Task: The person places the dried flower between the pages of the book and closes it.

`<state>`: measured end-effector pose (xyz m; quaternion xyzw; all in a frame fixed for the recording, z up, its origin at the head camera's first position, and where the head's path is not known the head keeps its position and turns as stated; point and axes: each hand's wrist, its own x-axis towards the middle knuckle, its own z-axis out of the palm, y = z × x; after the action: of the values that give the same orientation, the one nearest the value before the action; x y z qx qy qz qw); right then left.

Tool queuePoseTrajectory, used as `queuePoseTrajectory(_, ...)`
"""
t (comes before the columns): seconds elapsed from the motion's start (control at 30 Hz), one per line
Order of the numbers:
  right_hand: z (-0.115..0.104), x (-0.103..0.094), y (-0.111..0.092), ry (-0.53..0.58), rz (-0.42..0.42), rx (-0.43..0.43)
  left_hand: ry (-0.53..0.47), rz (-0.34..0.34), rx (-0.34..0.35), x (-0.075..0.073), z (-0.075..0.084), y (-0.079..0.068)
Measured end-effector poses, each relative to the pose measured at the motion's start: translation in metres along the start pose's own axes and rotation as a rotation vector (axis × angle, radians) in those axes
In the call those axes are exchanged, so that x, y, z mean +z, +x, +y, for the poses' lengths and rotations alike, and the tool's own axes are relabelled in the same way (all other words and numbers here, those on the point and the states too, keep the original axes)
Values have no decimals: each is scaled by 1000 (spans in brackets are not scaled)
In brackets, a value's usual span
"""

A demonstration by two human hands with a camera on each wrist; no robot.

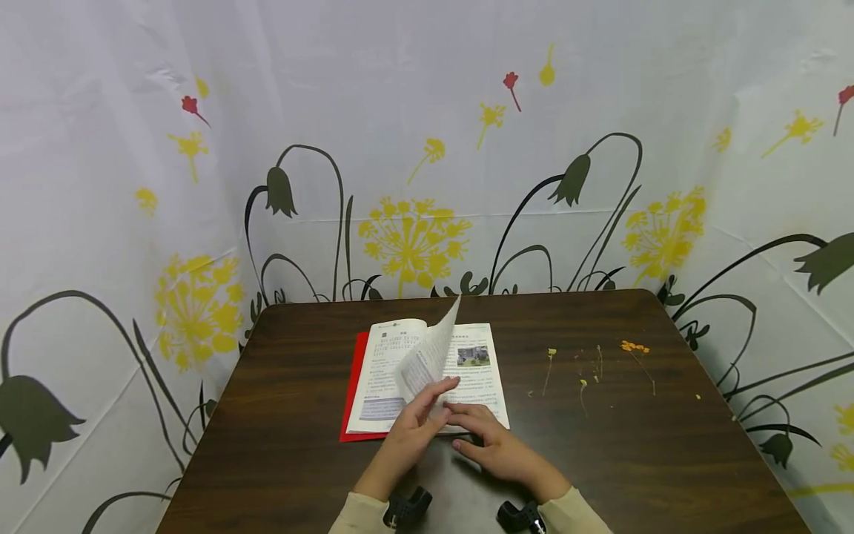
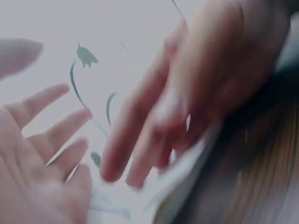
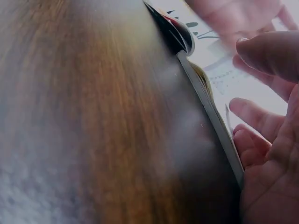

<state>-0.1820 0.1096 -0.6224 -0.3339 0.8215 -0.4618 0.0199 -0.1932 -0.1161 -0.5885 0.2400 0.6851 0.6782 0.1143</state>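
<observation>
A book (image 1: 383, 371) with a red cover lies spread on the table, and one page (image 1: 430, 352) stands up from its middle, leaning left. My left hand (image 1: 416, 426) is over the lower middle of the book, its fingers extended beside the foot of the raised page. In the left wrist view this left hand (image 2: 42, 154) has its fingers spread. At the lower right edge of the book, my right hand (image 1: 494, 445) reaches over the page with loosely bent fingers. The right wrist view shows the right hand (image 3: 271, 140) at the book's edge (image 3: 210, 107), holding nothing.
On the brown wooden table (image 1: 280, 460), several small dried flower stems lie right of the book, among them an orange flower sprig (image 1: 637, 348) and a yellow one (image 1: 551, 353). A white curtain (image 1: 414, 89) with printed flowers hangs behind the table.
</observation>
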Motion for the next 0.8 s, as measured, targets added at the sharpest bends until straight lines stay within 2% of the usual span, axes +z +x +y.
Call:
queuePoseTrajectory(0.1, 1, -1, 0, -2, 6, -13, 329, 191, -68, -3, -6, 3)
queuePoseTrajectory(0.17, 1, -1, 0, 22, 7, 1, 522, 268, -88, -4, -10, 5)
queuePoseTrajectory(0.23, 2, -2, 1, 49, 15, 2, 657, 301, -93, -4, -13, 6)
queuePoseTrajectory(0.3, 3, -4, 1, 87, 22, 9, 752, 304, -97, -5, -15, 6)
queuePoseTrajectory(0.47, 8, -6, 2, 228, 58, 9, 841, 262, -91, -7, -20, 3)
queuePoseTrajectory(0.6, 6, -14, 3, 298, 155, 27, 835, 234, -119, -10, -22, 3)
queuePoseTrajectory(0.7, 3, -26, 1, 213, 305, 113, 816, 213, -140, -11, -23, 4)
queuePoseTrajectory(0.8, 7, -41, -5, -25, 477, 244, 808, 194, -149, -11, -24, 5)
